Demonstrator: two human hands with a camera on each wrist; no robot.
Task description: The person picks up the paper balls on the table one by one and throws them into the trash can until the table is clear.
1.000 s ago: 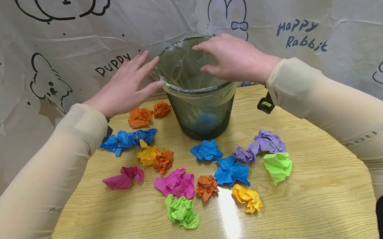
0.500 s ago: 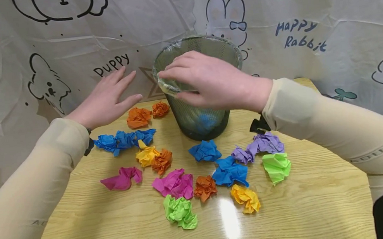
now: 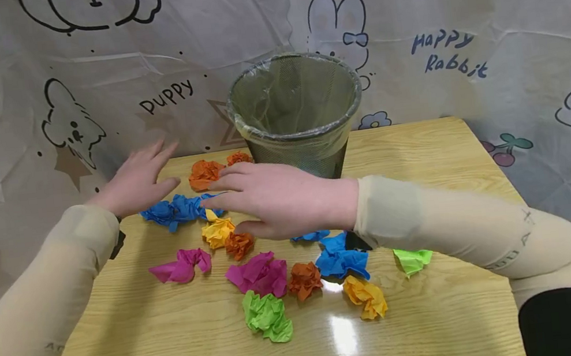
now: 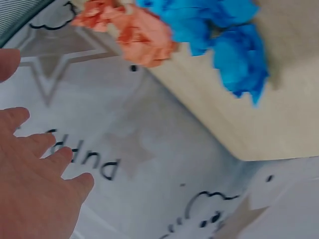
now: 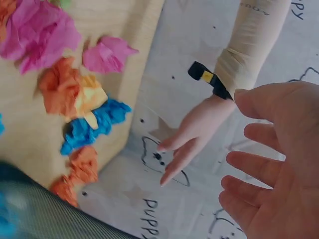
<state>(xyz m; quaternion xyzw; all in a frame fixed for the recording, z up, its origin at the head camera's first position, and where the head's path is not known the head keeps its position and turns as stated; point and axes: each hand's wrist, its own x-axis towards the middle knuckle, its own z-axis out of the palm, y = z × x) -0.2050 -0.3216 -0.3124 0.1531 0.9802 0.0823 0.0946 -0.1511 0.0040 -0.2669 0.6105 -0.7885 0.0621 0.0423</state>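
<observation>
My left hand, fingers spread and holding nothing, is above the table's far left side, nearest to the blue crumpled paper. My right hand is also bare, stretched leftward in front of the bin, its fingertips near the orange crumpled paper and the yellow crumpled paper. In the right wrist view, the fingers of my right hand are loosely bent around nothing. A black mesh bin with a clear liner stands upright at the back. My right hand and forearm hide its base and the purple paper.
Nearer on the wooden table lie magenta paper, pink paper, green paper, rust-orange paper, blue paper and yellow paper. A printed curtain hangs directly behind the table.
My right hand has moved from over the bin's mouth left and down in front of it. My left hand has drawn away from the bin rim, left and lower. The papers stay put.
</observation>
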